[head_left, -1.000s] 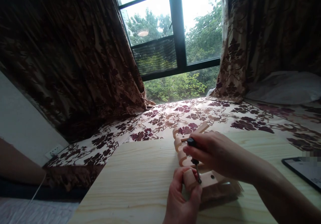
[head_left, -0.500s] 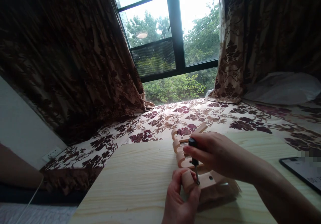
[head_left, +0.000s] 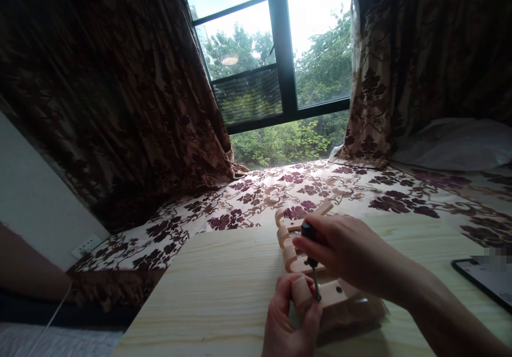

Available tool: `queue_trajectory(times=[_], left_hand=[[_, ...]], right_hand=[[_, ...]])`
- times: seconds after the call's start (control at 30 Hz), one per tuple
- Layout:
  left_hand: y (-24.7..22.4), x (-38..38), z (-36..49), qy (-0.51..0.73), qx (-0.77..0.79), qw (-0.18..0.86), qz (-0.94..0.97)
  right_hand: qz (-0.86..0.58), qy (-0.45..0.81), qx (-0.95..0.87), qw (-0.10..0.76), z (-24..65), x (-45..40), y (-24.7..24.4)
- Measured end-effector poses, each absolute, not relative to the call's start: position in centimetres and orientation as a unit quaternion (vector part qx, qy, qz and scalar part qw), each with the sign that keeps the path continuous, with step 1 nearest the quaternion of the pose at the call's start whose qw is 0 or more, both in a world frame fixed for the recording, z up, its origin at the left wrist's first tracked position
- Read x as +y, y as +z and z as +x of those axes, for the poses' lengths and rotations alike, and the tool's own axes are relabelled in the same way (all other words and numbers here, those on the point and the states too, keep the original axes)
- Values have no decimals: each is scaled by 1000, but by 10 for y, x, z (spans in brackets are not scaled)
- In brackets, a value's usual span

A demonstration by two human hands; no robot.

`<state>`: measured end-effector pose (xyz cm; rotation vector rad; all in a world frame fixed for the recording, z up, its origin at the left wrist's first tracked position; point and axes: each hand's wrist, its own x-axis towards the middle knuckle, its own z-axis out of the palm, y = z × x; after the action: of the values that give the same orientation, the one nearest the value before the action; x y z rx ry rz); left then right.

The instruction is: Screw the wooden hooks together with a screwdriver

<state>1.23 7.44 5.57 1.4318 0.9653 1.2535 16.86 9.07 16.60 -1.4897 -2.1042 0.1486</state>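
Note:
My right hand [head_left: 340, 245] is closed round the dark handle of a small screwdriver [head_left: 308, 237], which stands nearly upright. Its metal tip meets the nearest pale wooden piece [head_left: 336, 293], close to the rounded end. A dark hole shows farther right on that piece. My left hand [head_left: 294, 314] pinches the rounded end of the same piece between thumb and fingers, right beside the tip. Behind it, several similar wooden pieces with curled ends [head_left: 288, 255] lie in a row, partly covered by my right hand. Whether a screw sits under the tip cannot be made out.
A pale wood-grain board [head_left: 200, 293] lies under the work. At the right edge rests a phone [head_left: 484, 282] with a lit screen. Beyond the board spreads a floral cloth [head_left: 256, 191], with a window [head_left: 286, 53] and dark curtains behind. Something whitish [head_left: 456, 143] lies back right.
The whole view has shifted slightly, so everything sits a little lower and to the right. Both hands keep their grips, and the screwdriver tip stays at the same spot on the wooden piece.

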Motion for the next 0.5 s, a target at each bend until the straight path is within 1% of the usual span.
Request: queue_trajectory(times=[0.17, 0.23, 0.37, 0.43, 0.5], left_hand=[[59, 73, 12, 501, 411, 481, 591], [60, 73, 12, 499, 412, 483, 590], [62, 72, 13, 501, 411, 487, 585], [63, 72, 14, 502, 412, 488, 583], [65, 71, 14, 504, 410, 490, 581]], right_hand=[[-487, 125, -819, 276, 166, 85, 168], [-500, 106, -815, 272, 164, 85, 168], [-578, 36, -777, 247, 166, 89, 167], [-586, 37, -770, 248, 169, 90, 166], [-555, 61, -786, 266, 171, 89, 164]])
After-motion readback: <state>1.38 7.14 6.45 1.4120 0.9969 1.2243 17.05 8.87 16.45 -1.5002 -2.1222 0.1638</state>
